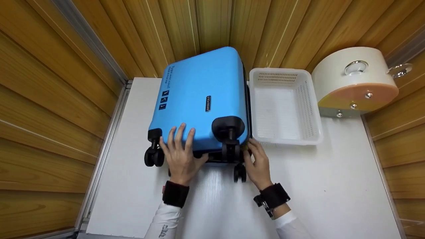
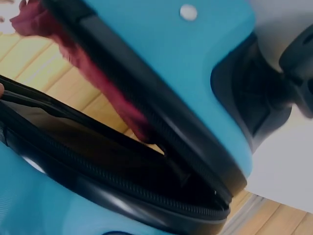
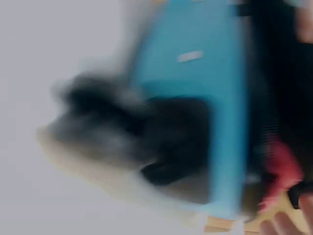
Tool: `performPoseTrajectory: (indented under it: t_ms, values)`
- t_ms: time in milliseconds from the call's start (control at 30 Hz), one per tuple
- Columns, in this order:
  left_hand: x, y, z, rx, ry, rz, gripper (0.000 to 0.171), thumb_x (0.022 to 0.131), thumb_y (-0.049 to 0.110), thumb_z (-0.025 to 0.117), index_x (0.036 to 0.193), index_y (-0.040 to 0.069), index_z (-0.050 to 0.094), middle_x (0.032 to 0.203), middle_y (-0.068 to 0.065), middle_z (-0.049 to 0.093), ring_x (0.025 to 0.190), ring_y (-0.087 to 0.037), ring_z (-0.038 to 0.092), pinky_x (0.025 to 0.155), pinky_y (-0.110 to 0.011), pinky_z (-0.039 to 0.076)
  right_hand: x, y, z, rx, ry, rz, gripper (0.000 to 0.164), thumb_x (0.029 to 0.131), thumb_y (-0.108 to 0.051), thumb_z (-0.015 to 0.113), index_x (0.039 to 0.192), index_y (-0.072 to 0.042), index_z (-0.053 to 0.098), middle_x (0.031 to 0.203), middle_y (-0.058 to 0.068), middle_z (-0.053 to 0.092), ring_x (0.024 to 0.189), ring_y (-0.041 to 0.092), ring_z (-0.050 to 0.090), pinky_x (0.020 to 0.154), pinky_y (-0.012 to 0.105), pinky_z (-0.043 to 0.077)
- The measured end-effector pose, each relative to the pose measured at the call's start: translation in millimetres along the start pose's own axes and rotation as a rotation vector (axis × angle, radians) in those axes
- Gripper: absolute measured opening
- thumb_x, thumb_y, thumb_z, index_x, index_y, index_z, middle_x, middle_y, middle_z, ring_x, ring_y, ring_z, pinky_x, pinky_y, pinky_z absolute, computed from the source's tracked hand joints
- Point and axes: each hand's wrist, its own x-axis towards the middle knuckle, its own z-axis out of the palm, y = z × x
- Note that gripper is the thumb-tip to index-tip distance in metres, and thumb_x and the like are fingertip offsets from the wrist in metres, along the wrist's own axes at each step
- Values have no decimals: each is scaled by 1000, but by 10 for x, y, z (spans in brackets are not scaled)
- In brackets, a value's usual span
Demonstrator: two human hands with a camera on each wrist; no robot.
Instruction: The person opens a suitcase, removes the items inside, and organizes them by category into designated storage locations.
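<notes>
A light blue hard-shell suitcase [image 1: 196, 86] with black wheels lies on the white table. A gap runs between its zippered halves in the left wrist view, and dark red cloth [image 2: 105, 83] pokes out along the upper half's rim. My left hand [image 1: 179, 157] rests with spread, straight fingers on the blue shell near its wheel end, its thumb reaching to the gap below. At the right-hand corner, beside a wheel, my right hand [image 1: 259, 162] touches the edge, fingertips partly hidden. The right wrist view is blurred; fingers [image 3: 283, 223] show near the red cloth.
A white plastic basket [image 1: 317, 129] stands right beside the suitcase. Beyond it, at the back right, is a rounded cream cabinet [image 1: 335, 66] with orange and green fronts and metal knobs. Wooden slat walls [image 1: 59, 99] enclose the white table [image 1: 332, 186].
</notes>
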Motion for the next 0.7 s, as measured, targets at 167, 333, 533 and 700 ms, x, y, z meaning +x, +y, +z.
performPoseTrajectory:
  t_ms: [167,333,533,700]
  values:
    - [27,-96,-73,-38,28,-53,114,53,44,105,148,19,46,151,-19,53,139,-47,48,111,-81,28,-108,181,82,-247,-106,-219,20,94,2,74,114,3,77,131,21,70,133,45,59,112,55,47]
    - [19,-187,-130,-93,64,-100,112,54,43,104,147,17,48,151,-20,54,141,-45,48,112,-81,27,-187,290,105,-305,-194,-312,17,97,-13,75,110,-3,80,114,13,77,126,41,63,117,64,36]
    - [37,-337,-160,-139,150,-131,103,66,61,94,146,13,50,150,-19,57,139,-45,50,110,-79,32,-246,370,138,-309,-224,-350,18,101,-14,71,117,-11,79,112,6,73,121,34,59,122,63,28]
    - [85,-497,-212,-186,220,-199,105,70,72,87,146,9,50,148,-20,58,135,-42,54,109,-68,40,-254,396,188,-319,-180,-372,15,97,-8,73,111,-11,79,108,6,72,115,32,60,119,67,31]
